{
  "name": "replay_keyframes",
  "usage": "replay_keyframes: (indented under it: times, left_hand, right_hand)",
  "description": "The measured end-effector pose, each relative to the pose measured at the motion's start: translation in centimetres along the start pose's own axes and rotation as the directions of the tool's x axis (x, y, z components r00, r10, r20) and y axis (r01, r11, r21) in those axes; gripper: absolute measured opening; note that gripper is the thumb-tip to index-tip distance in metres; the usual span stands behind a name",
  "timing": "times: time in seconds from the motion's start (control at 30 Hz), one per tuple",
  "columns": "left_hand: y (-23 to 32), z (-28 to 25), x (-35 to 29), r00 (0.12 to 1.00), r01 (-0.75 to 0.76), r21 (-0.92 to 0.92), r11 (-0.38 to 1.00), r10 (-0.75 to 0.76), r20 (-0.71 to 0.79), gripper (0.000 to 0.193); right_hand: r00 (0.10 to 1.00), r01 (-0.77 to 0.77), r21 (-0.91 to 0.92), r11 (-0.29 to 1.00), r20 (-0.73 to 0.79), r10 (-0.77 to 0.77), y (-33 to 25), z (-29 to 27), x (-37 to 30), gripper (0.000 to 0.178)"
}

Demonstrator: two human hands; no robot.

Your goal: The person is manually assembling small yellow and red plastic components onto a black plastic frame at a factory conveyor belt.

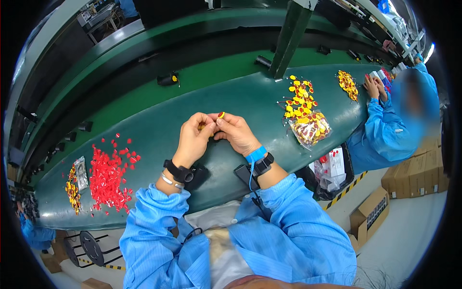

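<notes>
Over the dark green tabletop point(231, 180), my two hands meet with fingertips almost touching. My right hand point(237, 135) pinches a small round red-and-yellow piece point(221, 115) between thumb and fingers. My left hand point(193, 136) is closed beside it; a bit of yellow shows between its fingers, but the piece there is mostly hidden. Left of my hands lies a wide heap of small red pieces point(108, 178). To the right, loose yellow-and-red pieces point(301, 98) with thin wires lie above a clear plastic bag point(310, 129) full of similar pieces.
A silvery bag point(81, 172) lies beside yellow-and-red pieces point(72, 192) at far left. Beyond the table, a green belt point(125, 101) carries black cylindrical parts point(167, 79). A green post point(290, 41) rises behind. A co-worker point(385, 125) works at right, near a black bin point(339, 180).
</notes>
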State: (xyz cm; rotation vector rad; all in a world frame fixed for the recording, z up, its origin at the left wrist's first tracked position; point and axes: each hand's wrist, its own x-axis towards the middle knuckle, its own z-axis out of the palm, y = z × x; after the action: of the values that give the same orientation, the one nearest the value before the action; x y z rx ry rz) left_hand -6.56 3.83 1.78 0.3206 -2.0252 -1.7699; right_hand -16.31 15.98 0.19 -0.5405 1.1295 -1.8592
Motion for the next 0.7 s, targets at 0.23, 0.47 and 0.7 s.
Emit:
replay_keyframes:
  times: [0.23,0.47,0.7]
  left_hand:
    - [-0.3,1.2,-2.3,0.991,-0.016,0.111,0.994,0.03,-0.128,0.006]
    - [0.1,-0.7,-2.7,0.977,0.077,-0.138,0.987,-0.103,-0.188,0.013]
    - [0.4,-1.7,-2.9,0.978,0.174,-0.337,0.925,-0.203,-0.054,0.017]
  right_hand:
    - [0.993,0.113,-0.039,0.993,0.024,-0.113,0.8,-0.2,0.3,0.017]
    - [0.997,0.075,0.042,0.996,0.012,-0.075,0.6,0.2,0.2,0.015]
    - [0.995,-0.044,-0.056,0.997,0.086,0.049,0.6,-0.5,0.3,0.018]
